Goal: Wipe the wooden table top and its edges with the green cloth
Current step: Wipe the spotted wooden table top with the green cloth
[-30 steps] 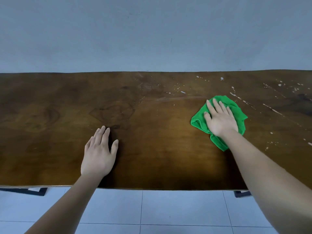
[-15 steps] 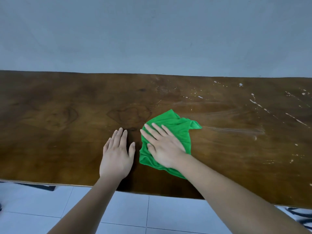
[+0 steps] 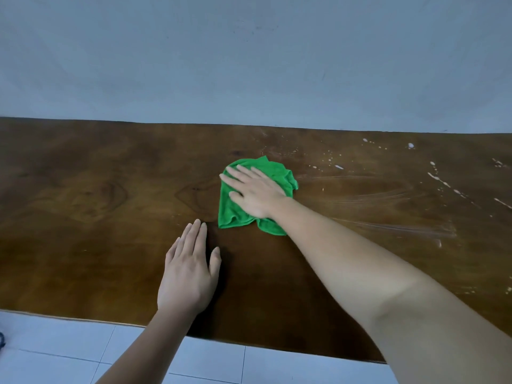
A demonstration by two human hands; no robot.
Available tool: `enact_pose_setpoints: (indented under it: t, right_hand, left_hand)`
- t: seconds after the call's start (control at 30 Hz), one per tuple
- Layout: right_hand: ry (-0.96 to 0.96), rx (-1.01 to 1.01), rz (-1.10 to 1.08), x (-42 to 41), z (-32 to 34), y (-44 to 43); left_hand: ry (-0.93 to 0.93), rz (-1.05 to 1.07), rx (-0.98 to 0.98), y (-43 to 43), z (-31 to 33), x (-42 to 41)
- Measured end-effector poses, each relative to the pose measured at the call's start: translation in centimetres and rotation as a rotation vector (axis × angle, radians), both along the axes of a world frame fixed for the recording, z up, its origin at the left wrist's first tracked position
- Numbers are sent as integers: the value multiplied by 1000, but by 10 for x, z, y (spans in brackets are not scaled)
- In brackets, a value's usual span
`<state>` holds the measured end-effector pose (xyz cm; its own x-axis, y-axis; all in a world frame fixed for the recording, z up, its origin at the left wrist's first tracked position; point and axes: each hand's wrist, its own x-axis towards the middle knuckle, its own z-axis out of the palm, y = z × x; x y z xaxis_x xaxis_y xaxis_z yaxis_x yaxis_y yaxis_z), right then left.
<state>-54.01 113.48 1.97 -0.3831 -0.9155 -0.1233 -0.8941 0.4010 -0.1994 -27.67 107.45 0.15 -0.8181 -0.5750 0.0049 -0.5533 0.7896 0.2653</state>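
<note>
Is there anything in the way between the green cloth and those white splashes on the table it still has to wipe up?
Nothing visible. The right hand lies flat on the green cloth, and only bare wooden table with faint wet streaks runs from it to the white splashes on the right. The left hand rests on the near side, out of that path.

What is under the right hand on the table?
The right hand lies flat on the green cloth, spread on the wooden table. The wood beneath the cloth is hidden.

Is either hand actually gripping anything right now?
No. The right hand lies flat, fingers spread, pressing on the middle of the green cloth, not gripping it. The left hand rests flat on the bare wooden table top.
</note>
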Motion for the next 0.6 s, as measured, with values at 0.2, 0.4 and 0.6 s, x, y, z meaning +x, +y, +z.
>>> enact_pose_setpoints:
  t: [0.2,0.4,0.6]
  right_hand:
    - [49,-7,-287,-82,4,104]
    - [81,27,-642,-125,-1,233]
    - [82,72,-651,-70,-4,258]
  left_hand:
    - [-13,14,-8,1,1,1]
    - [-11,17,-9,3,2,0]
    - [-17,26,-7,3,2,1]
